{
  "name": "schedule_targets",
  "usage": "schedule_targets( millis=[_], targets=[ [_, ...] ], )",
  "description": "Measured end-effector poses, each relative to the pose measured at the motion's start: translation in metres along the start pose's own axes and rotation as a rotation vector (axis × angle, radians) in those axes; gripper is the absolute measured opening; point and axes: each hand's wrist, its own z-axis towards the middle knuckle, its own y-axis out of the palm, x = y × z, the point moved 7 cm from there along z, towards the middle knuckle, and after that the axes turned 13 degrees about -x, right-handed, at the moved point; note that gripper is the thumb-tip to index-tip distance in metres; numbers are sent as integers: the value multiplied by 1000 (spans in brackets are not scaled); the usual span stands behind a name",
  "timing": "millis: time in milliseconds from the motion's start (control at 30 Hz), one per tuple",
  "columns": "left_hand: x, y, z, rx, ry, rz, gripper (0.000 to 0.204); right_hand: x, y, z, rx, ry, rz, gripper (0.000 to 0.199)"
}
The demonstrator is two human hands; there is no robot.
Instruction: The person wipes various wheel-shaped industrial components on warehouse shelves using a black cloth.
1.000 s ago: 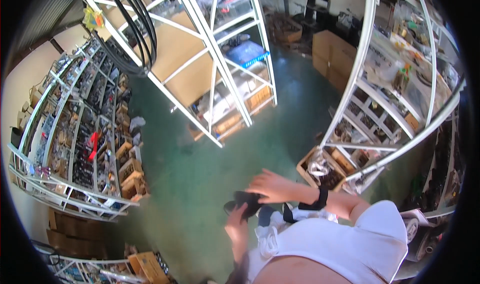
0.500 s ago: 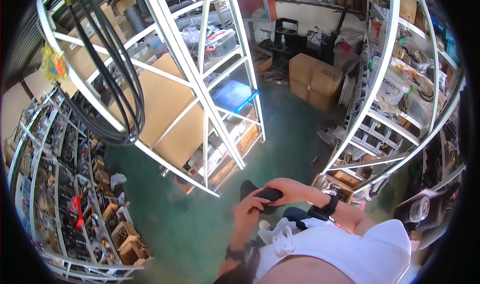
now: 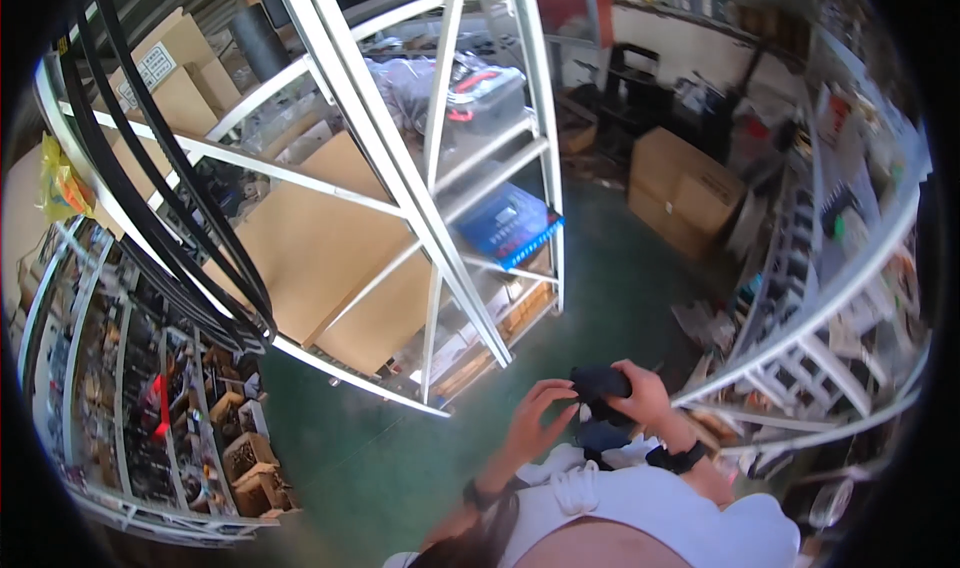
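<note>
Both my hands meet in front of my chest around a small black object [image 3: 598,380]. My right hand [image 3: 645,393] grips it from the right, a dark watch on that wrist. My left hand [image 3: 538,420] has its fingers curled against the object's left side, with a dark band on the wrist. What the black object is cannot be made out. My white hooded top fills the bottom edge below the hands.
A white metal shelf rack [image 3: 440,198] with cardboard boxes [image 3: 300,248] and a blue box [image 3: 508,226] stands ahead. Another white rack [image 3: 830,298] curves at the right. A brown carton [image 3: 685,190] sits on the green floor [image 3: 350,448]. Black cables [image 3: 170,208] hang at left over bins of small parts.
My view has swung up and toward the rack, which looms closer. Both hands stay together on the black object and have shifted toward the lower right of the picture.
</note>
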Motion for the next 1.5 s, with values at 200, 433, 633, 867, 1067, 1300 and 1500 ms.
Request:
schedule_targets(
  millis=[200, 433, 633, 867, 1067, 1300, 1500],
  targets=[
    [-18, -27, 81, -11, -259, 348, 37, -17, -20, 93, -74, -236, 165, 55],
    [14, -145, 130, 294, -60, 314, 38, -132, -64, 218, -180, -653, 392, 60],
    [166, -284, 186, 633, 195, 876, 23, -308, -159, 262, 318, -1145, 81, 42],
    [335, -387, 275, 930, 735, 1629, 23, -477, -292, 298, 856, -1544, 13, 26],
    [283, -402, 262, 806, 567, 1247, 20, -452, -241, 331, 943, -1452, -153, 33],
    [148, -308, 220, 692, 251, 1364, 19, -322, -131, 322, 511, -1194, -79, 42],
    [211, -352, 245, 806, 400, 1478, 13, -387, -182, 338, 618, -1347, -9, 29]
  ],
)
